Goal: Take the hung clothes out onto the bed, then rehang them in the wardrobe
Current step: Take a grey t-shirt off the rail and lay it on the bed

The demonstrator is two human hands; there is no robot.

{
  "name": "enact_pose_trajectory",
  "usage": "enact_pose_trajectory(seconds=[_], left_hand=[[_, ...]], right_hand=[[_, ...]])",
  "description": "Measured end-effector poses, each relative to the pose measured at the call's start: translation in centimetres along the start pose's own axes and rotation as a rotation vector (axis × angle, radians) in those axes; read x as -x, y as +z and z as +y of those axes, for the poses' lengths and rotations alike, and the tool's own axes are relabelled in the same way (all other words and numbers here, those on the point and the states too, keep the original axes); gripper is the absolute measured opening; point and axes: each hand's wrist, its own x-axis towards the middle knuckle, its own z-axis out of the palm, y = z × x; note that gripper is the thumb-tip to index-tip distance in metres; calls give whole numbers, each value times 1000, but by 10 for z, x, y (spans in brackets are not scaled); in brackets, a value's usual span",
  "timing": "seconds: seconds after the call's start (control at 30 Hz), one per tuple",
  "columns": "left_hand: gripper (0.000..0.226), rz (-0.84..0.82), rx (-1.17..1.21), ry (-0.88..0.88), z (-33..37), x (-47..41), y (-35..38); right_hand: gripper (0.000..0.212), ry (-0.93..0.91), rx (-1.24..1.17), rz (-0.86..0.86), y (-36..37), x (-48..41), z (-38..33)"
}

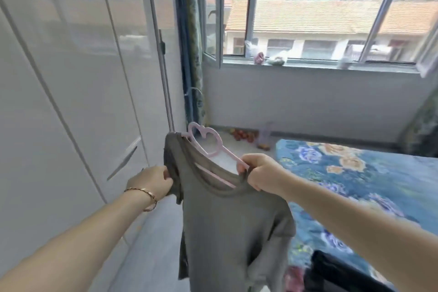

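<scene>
**Rehanging under way**

Your right hand (pixel 260 173) grips the pink hanger (pixel 208 142) by its lower arm, collar included. Your left hand (pixel 151 182) pinches the grey shirt (pixel 227 220) at the other shoulder. The hanger slants up-left toward the wardrobe (pixel 71 102), its blurred hook seemingly leading, with the bed (pixel 355 173) at right.

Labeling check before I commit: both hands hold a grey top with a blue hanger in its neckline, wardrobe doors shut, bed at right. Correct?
One error: the hanger is pink, not blue, as the head view shows. The rest stands: left hand and right hand hold the grey top, the wardrobe doors are shut, and the bed is at right.
</scene>
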Motion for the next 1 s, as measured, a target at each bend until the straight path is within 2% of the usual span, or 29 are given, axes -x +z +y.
enact_pose_trajectory(seconds=[0.13,0.23,0.3,0.43,0.6,0.73,0.83,0.9,1.0], left_hand=[[10,-53,-17,146,68,-17,34],[20,-63,-30,264,113,-25,47],[21,-96,-33,360,139,-30,54],[20,-166,-72,549,184,-30,67],[17,-311,-53,719,231,-11,87],[13,-364,-64,854,267,22,106],[13,-376,-74,954,298,52,120],[13,-399,-110,1002,320,74,132],[21,-473,-184,1064,353,107,152]], right_hand=[[22,61,-134,179,-27,38,45],[21,110,-122,265,-40,64,66],[30,152,-107,329,-45,81,76],[20,188,-157,499,-42,115,85],[22,253,-140,703,-45,177,97],[23,375,-132,823,-58,245,104],[12,456,-133,896,-71,299,117],[34,499,-68,997,-81,334,138],[43,591,119,1108,-94,378,184]])
